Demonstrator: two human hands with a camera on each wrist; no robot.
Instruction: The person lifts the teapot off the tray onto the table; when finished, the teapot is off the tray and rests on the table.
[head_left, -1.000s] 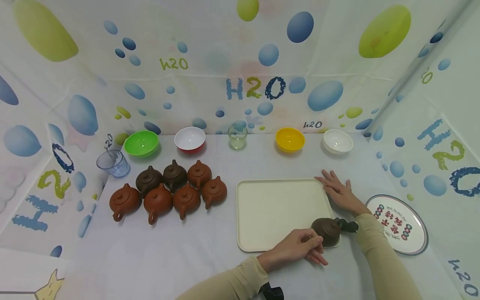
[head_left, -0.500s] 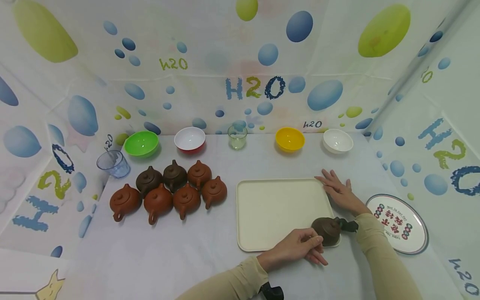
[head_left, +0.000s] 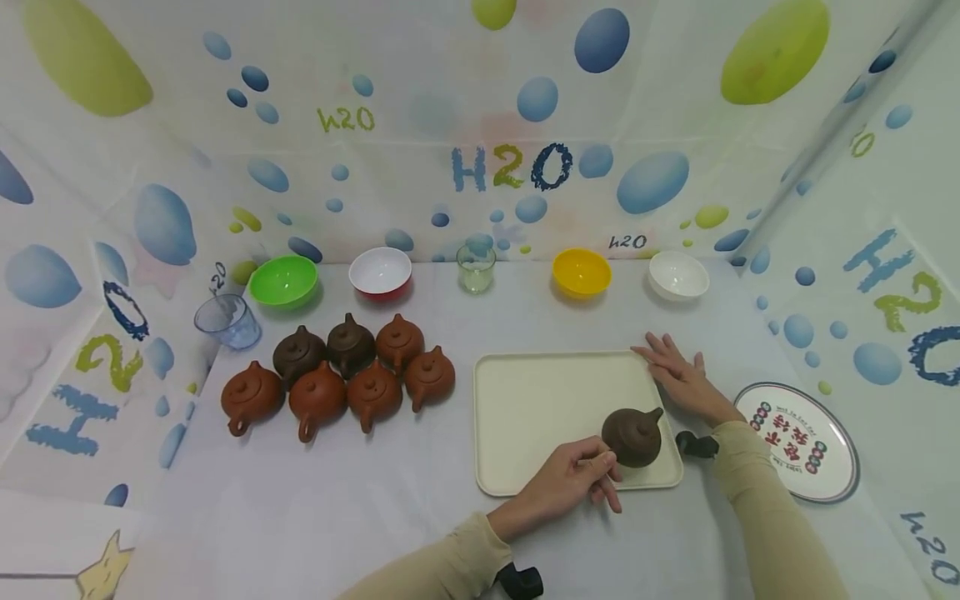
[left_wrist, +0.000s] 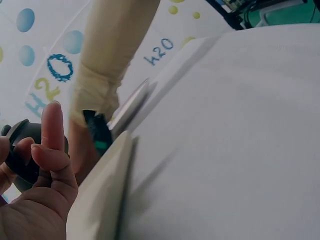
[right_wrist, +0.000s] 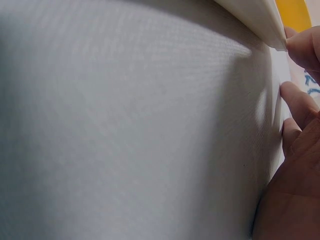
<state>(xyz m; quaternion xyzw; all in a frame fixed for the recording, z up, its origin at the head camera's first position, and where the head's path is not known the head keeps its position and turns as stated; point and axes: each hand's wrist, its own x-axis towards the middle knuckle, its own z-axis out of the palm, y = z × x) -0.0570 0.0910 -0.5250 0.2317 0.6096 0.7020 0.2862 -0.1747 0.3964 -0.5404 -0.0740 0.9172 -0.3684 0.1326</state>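
Observation:
A dark brown teapot (head_left: 633, 437) is over the right front part of the cream tray (head_left: 536, 400), its spout pointing to the right. My left hand (head_left: 558, 483) holds the teapot by its handle, fingers hooked through the loop, as the left wrist view shows. Whether the teapot's base touches the tray cannot be told. At the tray's far right corner rests my right hand (head_left: 686, 383). Its fingers are fairly straight and spread, with the thumb and fingertips touching the tray edge and tablecloth in the right wrist view.
Several brown teapots, among them an orange-brown teapot (head_left: 317, 398), stand grouped at left. Along the back are a green bowl (head_left: 283, 282), red-and-white bowl (head_left: 380, 273), clear glass (head_left: 476, 268), yellow bowl (head_left: 582, 272) and white bowl (head_left: 678, 276). A bluish glass (head_left: 228, 322) and oval plate (head_left: 798, 442) flank them.
My left hand has moved left and slightly away from me with the dark teapot, off the tray's right edge area. The right hand stays at the corner. The head view tilts slightly.

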